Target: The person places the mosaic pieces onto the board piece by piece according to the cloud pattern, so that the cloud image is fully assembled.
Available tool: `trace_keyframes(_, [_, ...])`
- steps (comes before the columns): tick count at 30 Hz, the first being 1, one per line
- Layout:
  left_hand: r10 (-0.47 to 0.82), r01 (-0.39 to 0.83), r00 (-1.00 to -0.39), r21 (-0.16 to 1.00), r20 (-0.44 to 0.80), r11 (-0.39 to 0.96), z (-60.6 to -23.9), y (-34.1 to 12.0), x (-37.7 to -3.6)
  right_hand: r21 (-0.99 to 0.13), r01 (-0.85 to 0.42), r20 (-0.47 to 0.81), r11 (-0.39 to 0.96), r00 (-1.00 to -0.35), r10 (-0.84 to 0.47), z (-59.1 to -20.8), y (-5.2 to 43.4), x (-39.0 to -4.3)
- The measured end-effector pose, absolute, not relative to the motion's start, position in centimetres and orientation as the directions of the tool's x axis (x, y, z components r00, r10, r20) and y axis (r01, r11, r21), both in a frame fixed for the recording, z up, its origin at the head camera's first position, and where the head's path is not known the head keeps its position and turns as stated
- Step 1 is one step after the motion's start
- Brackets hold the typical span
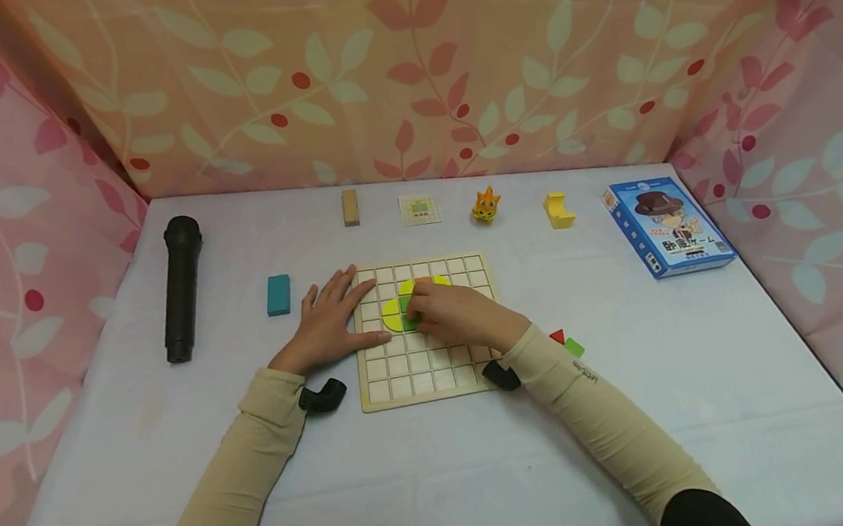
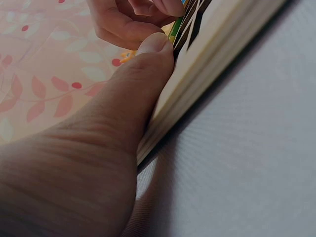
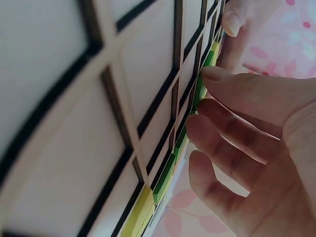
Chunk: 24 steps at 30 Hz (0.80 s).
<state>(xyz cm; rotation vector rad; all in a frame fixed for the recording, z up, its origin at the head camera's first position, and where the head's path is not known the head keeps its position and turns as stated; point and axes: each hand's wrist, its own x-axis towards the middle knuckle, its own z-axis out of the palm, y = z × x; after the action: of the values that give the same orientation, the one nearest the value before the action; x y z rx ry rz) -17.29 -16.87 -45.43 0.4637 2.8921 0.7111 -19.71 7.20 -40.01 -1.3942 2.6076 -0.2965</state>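
Green flat piece (image 1: 408, 312) under right-hand fingers (image 3: 232, 126) on wooden grid board (image 1: 431, 375)

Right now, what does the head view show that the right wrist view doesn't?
Head only: the microphone, teal block, blue box, and the left hand resting flat on the grid board's left edge. Right wrist only: a close look at fingers touching the green piece's edge. Both: the board, the yellow and green pieces, and the right hand.
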Motion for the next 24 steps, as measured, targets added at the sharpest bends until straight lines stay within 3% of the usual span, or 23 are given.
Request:
trace_keyframes(5, [0.33,0.27,-0.943,0.476,-0.045,0.837,-45.5,-16.7,-17.3,-0.247,-0.788,-0.063,0.564,-0.568,-0.821,-39.7,8.3,-19.6])
trace_keyframes(17, [0.324,0.26,-0.944,0.479,-0.056,0.839,-45.7,-16.7,-17.4,-0.329,-0.496,-0.229,0.804,-0.784,-0.577,-36.7,18.5,-17.9])
trace_keyframes(24, [0.326,0.265,-0.944,0.461,-0.055,0.847,-45.7,-16.9,-17.6,-0.355,-0.425,-0.314,0.833,-0.785,-0.535,-37.0,23.1,-14.8])
